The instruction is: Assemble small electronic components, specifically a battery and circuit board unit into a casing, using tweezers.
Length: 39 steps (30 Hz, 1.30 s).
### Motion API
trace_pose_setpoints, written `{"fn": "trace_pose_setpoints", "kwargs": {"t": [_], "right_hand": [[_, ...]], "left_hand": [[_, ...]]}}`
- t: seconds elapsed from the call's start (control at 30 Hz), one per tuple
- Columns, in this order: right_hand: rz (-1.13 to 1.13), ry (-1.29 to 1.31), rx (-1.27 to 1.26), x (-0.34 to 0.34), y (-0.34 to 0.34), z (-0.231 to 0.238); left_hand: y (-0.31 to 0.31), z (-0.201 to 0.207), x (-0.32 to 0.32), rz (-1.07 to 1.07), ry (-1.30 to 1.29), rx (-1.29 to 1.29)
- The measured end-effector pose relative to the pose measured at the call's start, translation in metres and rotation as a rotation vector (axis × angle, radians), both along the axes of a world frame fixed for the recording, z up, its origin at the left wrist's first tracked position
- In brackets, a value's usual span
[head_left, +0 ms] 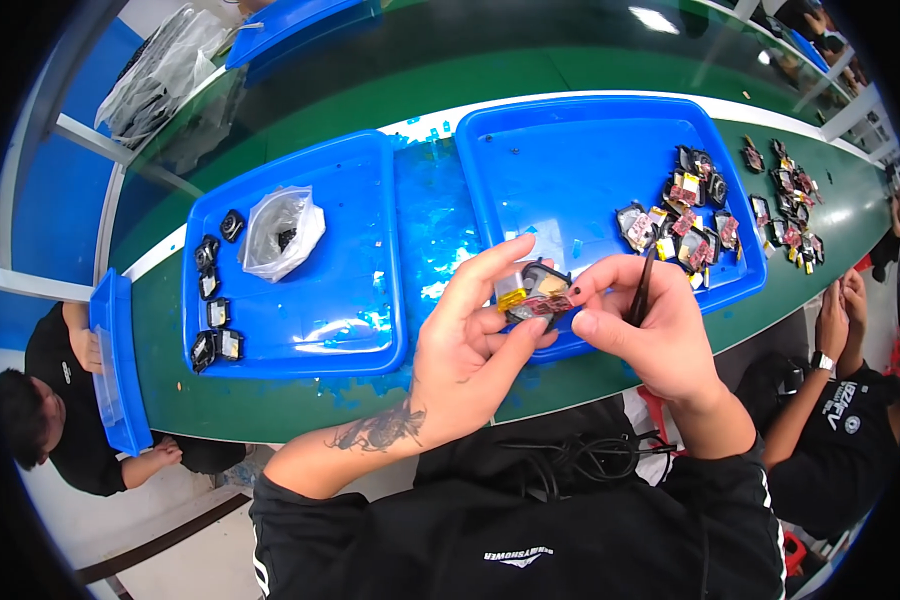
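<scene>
My left hand (462, 350) is closed around a small opened electronic device (544, 298). The device has a black casing, a dark red circuit board and a silver battery with yellow tape. At its right edge, the thumb and forefinger of my right hand (650, 325) come close together near a tiny black part (576, 291). Dark tweezers (643, 288) are tucked in the same hand, pointing up and away from the device. Whether the fingertips pinch the tiny part is hard to see. Both hands are above the near edge of the right blue tray (560, 108).
Similar opened devices (685, 225) are heaped on that tray's right side; more (795, 200) lie on the green table. The left blue tray (395, 250) holds a plastic bag (283, 235) and several black casings (210, 285). Co-workers sit at the left (65, 400) and right (820, 430).
</scene>
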State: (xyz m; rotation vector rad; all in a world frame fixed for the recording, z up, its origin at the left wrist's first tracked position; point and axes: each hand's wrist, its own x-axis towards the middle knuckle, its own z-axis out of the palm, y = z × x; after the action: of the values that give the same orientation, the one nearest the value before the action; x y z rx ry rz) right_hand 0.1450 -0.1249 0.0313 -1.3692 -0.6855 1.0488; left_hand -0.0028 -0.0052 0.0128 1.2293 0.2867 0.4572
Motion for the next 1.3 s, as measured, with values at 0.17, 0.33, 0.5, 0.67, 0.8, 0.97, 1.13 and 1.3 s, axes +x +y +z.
{"fn": "trace_pose_setpoints", "kwargs": {"t": [0.17,0.33,0.5,0.67,0.8,0.97,1.13,1.3], "right_hand": [[-0.046,-0.203,-0.043,0.001,0.010,0.001],[-0.126,-0.043,0.007,-0.016,0.018,-0.001],[-0.256,0.242,0.069,-0.048,0.018,0.001],[-0.189,0.209,0.061,-0.045,0.023,0.005],[-0.089,0.099,0.014,-0.040,0.018,0.001],[-0.088,0.019,0.055,-0.025,-0.002,-0.003],[-0.189,-0.537,0.314,-0.001,-0.014,-0.002],[-0.271,-0.667,0.355,0.028,-0.029,0.012]], "left_hand": [[0.000,0.000,0.000,0.036,-0.007,0.073],[0.001,0.003,-0.003,0.061,-0.092,-0.113],[-0.004,-0.002,-0.004,0.190,-0.190,-0.038],[-0.003,-0.010,-0.004,0.272,-0.313,0.102],[0.012,-0.004,-0.009,0.224,-0.138,0.340],[0.012,-0.005,-0.006,0.242,-0.163,0.227],[0.015,-0.003,-0.006,0.215,-0.159,0.160],[0.012,0.001,-0.005,0.149,-0.133,0.124]]}}
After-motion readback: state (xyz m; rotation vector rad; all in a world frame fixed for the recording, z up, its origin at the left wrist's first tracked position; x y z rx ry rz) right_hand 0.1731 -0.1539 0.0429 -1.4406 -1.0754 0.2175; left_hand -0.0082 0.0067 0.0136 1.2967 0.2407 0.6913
